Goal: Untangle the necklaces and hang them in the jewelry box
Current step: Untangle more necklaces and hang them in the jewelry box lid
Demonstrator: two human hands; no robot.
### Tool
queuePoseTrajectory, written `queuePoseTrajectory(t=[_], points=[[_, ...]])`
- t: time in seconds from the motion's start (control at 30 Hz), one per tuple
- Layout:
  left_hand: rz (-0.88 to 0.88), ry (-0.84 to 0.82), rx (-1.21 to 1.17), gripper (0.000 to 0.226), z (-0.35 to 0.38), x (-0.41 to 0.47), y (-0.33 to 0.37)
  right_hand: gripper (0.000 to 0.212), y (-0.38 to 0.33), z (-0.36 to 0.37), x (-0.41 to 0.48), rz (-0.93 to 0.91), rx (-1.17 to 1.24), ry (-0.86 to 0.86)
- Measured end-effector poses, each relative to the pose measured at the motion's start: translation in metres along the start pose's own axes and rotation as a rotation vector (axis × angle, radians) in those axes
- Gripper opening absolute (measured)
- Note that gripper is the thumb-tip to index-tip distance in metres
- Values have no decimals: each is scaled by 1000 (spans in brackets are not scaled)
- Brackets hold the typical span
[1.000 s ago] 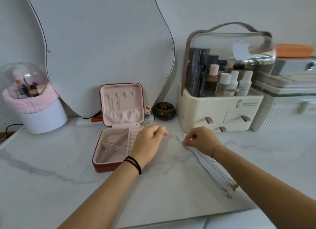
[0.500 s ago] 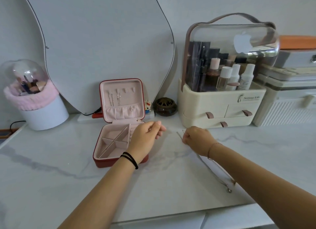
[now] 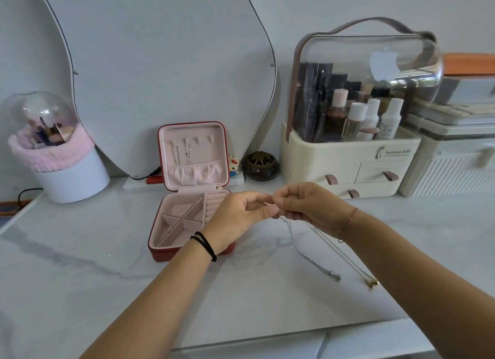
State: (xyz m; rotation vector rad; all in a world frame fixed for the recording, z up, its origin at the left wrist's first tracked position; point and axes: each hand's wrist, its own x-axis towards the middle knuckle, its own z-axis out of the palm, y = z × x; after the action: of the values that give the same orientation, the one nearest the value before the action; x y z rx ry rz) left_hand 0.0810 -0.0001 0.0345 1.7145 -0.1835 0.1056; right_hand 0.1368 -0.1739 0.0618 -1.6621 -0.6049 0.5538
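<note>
A red jewelry box [image 3: 160, 224] with a pink lining stands open on the marble counter, two chains hanging from hooks in its lid. To its right my left hand [image 3: 238, 216] and my right hand [image 3: 308, 208] meet fingertip to fingertip and pinch the top ends of the necklaces. A silver twisted chain [image 3: 305, 254] trails down from the pinch to the counter, its clasp lying near the front. A thinner pale chain [image 3: 345, 257] runs under my right wrist to a small gold pendant [image 3: 373, 283].
A curved mirror [image 3: 160, 64] leans on the wall behind the box. A white brush pot [image 3: 72, 176] with a pink band stands at left. A cream cosmetics organiser [image 3: 348, 160], a small dark jar [image 3: 261, 165] and white cases [image 3: 455, 157] line the back right.
My two hands have come together and lifted the necklace ends off the counter; before they were apart, right hand on the chains. The silver chain now hangs away from the thin one.
</note>
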Motion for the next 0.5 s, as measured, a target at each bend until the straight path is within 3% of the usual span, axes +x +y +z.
queuePoseTrajectory(t=[0.33, 0.5], points=[[22, 42, 80, 18, -2, 3, -7, 15, -2, -6, 0, -33, 7, -40], [20, 45, 29, 5, -2, 1, -6, 20, 0, -6, -2, -38, 10, -70]])
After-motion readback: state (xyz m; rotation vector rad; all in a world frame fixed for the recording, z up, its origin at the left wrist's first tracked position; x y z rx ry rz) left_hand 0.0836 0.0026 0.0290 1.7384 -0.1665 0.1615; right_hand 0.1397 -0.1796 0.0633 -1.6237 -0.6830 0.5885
